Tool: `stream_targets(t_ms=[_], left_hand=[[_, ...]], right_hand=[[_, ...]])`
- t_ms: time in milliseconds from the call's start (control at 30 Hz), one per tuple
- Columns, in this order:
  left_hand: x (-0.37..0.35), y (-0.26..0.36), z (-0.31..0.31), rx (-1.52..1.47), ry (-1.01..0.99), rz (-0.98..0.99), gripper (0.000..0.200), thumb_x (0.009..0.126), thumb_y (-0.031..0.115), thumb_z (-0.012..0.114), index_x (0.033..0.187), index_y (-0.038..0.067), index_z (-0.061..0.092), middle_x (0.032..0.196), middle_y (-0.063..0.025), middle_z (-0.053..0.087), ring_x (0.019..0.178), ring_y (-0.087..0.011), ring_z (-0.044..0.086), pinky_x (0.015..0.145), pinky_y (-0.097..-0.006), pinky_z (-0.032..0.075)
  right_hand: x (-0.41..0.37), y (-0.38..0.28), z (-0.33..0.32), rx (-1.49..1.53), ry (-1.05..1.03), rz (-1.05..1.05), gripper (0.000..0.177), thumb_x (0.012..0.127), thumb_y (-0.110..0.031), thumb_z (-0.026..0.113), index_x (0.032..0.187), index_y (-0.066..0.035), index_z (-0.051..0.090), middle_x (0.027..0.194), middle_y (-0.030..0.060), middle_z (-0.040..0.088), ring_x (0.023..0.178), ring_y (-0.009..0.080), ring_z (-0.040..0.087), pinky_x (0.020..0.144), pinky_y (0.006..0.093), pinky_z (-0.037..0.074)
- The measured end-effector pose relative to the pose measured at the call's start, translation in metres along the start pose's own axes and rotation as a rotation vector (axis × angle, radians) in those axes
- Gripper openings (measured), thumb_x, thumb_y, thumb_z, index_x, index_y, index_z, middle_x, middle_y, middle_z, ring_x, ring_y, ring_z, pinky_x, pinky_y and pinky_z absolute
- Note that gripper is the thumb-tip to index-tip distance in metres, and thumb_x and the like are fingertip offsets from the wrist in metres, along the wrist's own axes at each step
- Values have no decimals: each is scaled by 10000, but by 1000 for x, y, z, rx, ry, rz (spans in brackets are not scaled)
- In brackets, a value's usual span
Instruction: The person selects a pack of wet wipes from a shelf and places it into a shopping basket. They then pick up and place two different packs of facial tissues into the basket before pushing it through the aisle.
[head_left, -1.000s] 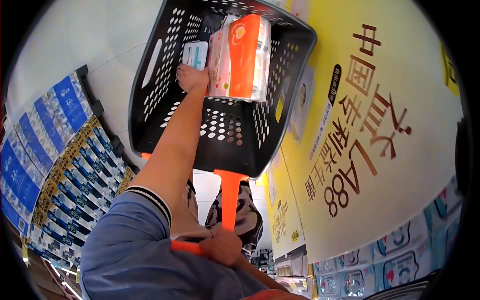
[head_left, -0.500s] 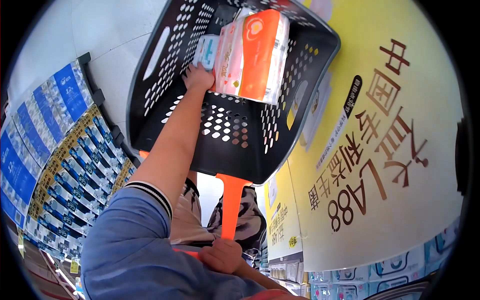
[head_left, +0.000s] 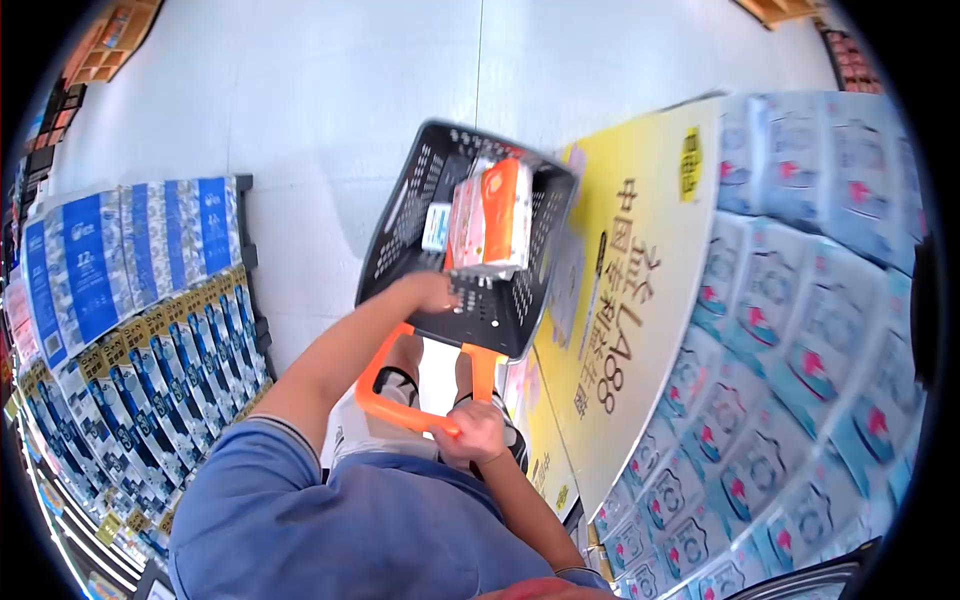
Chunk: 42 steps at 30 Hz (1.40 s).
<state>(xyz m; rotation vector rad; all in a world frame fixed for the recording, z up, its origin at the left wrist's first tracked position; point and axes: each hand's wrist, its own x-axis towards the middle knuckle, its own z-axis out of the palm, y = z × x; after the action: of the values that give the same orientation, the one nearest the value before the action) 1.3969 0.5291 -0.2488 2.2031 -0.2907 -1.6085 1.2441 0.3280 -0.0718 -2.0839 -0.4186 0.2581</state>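
A black perforated basket [head_left: 395, 235] with an orange handle [head_left: 380, 400] is in the middle of the view. Inside it lie an orange and white package [head_left: 490, 220] and, to its left, a small white and blue pack [head_left: 436, 227]. My left hand [head_left: 432, 291] is over the near part of the basket, just below the packages and apart from them. Its fingers are smeared by motion. My right hand [head_left: 474, 431] is closed around the orange handle, close to my body.
On the left stand stacked blue and white packs [head_left: 85, 260] and gold-edged packs [head_left: 150, 380]. A yellow and white sign board [head_left: 640, 260] with Chinese lettering is at the right, beside stacked pale blue packs [head_left: 790, 320]. Pale floor [head_left: 340, 80] stretches ahead; wooden shelving [head_left: 110, 45] is far left.
My left hand has drawn back from the small pack toward me. The basket now appears lower and smaller, with more floor and shelves in view. My right hand still holds the handle.
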Motion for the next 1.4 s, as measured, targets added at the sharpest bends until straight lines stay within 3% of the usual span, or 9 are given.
stream_targets(t_ms=[200,300,400,567,600,733,1000,1233,1400], left_hand=[[-158,73,34,-341,344,148,655,911,646,484,919,24,687,926,-200,691,904,-371,659,794,-458,503],[-207,101,34,-146,149,-3,644,916,638,479,921,29,689,941,-204,683,903,-371,653,784,-444,501],[-209,114,51,-140,566,82,560,916,563,515,907,29,685,908,-207,674,847,-360,647,753,-435,501],[-205,156,64,105,1140,86,546,900,452,565,1256,37,561,1199,-218,597,1038,-378,601,888,-493,455],[-208,158,66,170,1102,112,679,871,438,612,1399,49,437,1374,-223,468,1105,-392,540,936,-507,418],[-204,159,47,231,968,91,876,784,421,709,1481,58,322,1502,-221,338,1253,-381,457,1004,-517,395],[-189,170,-14,53,768,-14,1019,765,402,727,1534,59,154,1506,-229,327,1256,-388,459,1033,-572,376],[-161,137,-50,234,972,93,662,895,168,486,1505,18,274,1380,-217,453,1080,-376,572,1008,-632,377],[-153,96,-95,354,1011,150,612,880,190,498,1444,-6,360,1366,-217,478,972,-350,615,977,-666,383]], right_hand=[[27,27,-34,-133,-41,-98,302,752,-303,713,598,-102,548,567,110,569,523,312,576,530,419,459],[43,40,-43,-162,-34,-108,265,794,-270,663,628,-92,558,612,111,592,590,331,600,598,443,470],[71,46,-66,-246,-26,-206,177,817,-219,609,703,-83,616,696,100,633,715,325,609,728,460,463],[103,50,-87,-486,-25,-191,209,862,-228,535,779,-95,673,783,98,658,802,311,596,805,454,442],[109,48,-92,-576,-83,-149,255,903,-253,490,853,-101,688,844,98,675,842,308,609,838,455,433],[137,48,-99,-670,-70,-30,301,952,-300,450,978,-101,674,982,107,683,951,319,621,920,481,412],[204,48,-107,-811,-104,201,396,980,-401,406,1130,-111,629,1101,133,671,1064,340,615,1006,547,377],[269,25,-96,-737,-218,591,495,987,-448,378,1308,-94,503,1153,213,650,1042,414,636,905,556,459],[305,-11,-76,-654,-263,466,494,993,-442,366,1358,-119,450,1158,261,639,1057,433,626,902,557,470]])
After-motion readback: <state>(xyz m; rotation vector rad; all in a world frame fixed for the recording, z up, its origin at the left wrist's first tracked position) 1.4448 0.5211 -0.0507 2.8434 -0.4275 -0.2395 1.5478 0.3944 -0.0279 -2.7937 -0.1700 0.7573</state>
